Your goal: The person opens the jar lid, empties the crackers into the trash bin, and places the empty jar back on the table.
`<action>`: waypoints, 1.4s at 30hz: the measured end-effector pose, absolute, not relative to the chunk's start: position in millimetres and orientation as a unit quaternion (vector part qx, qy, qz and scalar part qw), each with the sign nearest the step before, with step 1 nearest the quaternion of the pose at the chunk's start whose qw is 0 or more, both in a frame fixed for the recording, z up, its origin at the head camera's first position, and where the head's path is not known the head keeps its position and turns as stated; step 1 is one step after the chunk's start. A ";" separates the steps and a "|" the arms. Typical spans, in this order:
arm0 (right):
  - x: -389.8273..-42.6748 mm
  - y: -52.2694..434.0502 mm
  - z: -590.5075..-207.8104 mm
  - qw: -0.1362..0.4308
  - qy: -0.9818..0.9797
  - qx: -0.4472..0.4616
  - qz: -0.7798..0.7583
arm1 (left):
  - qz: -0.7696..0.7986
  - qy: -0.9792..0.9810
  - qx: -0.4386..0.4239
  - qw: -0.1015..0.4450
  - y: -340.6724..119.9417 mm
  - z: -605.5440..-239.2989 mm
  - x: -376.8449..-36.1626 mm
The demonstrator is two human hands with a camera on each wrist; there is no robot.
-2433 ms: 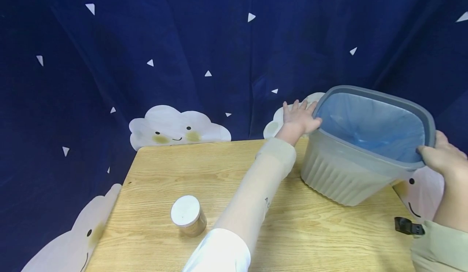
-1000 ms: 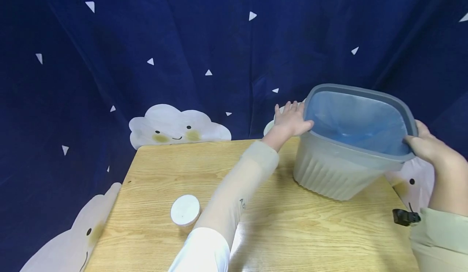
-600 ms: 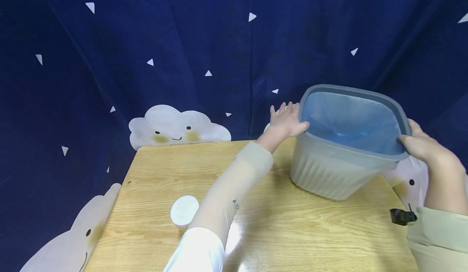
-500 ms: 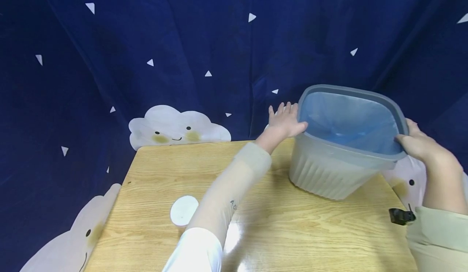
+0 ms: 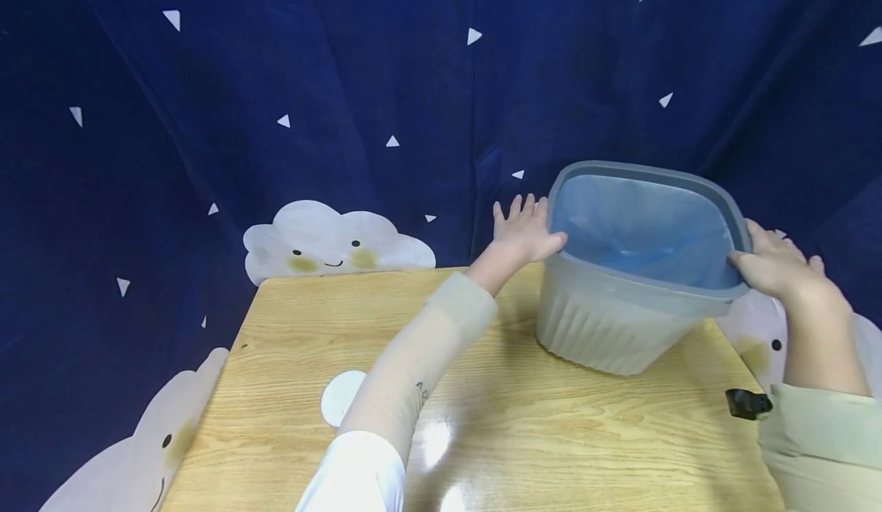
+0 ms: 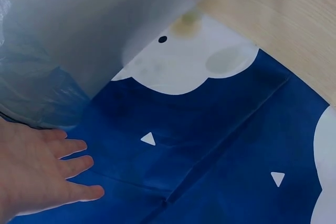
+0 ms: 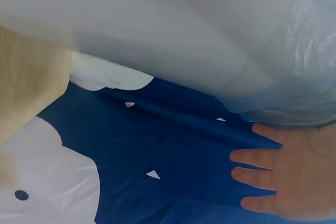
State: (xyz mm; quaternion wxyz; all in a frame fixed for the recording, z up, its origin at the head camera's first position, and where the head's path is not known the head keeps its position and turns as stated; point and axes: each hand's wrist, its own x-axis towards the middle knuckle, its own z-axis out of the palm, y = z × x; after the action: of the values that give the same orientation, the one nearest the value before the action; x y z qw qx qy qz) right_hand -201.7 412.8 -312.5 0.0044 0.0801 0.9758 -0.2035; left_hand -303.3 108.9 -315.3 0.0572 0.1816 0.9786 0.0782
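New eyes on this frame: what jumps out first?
The grey bin with a blue liner stands at the table's far right, tilted toward the camera. The left hand and the right hand touch its rim on either side, fingers spread. Behind it hangs a navy backdrop with smiling white clouds, and a white-lidded jar peeks from behind the left forearm.

1. Grey ribbed bin point(image 5: 606, 328) at right, lined with a pale blue bag point(image 5: 641, 225)
2. Navy backdrop point(image 5: 276, 76) with white triangles and smiling clouds
3. Light wood-grain table point(image 5: 551, 435)
4. White round lid point(image 5: 341, 396) at lower left
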 end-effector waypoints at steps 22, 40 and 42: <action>-210.6 393.2 -308.4 0.025 0.983 0.061 -0.173 | 0.070 0.981 0.169 0.067 84.8 -314.0 -301.8; -225.8 377.4 -309.6 0.022 0.983 0.053 -0.176 | 0.093 0.980 0.166 0.060 65.7 -315.3 -303.4; -227.0 374.5 -309.3 0.024 0.982 0.052 -0.180 | 0.098 0.980 0.165 0.058 63.0 -315.0 -303.3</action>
State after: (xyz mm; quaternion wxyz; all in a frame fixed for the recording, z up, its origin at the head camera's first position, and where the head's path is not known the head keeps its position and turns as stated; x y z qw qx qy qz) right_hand -227.0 374.5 -309.3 0.0242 0.0518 0.9820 -0.1800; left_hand -303.3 63.0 -315.0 0.0584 0.1650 0.9797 0.0980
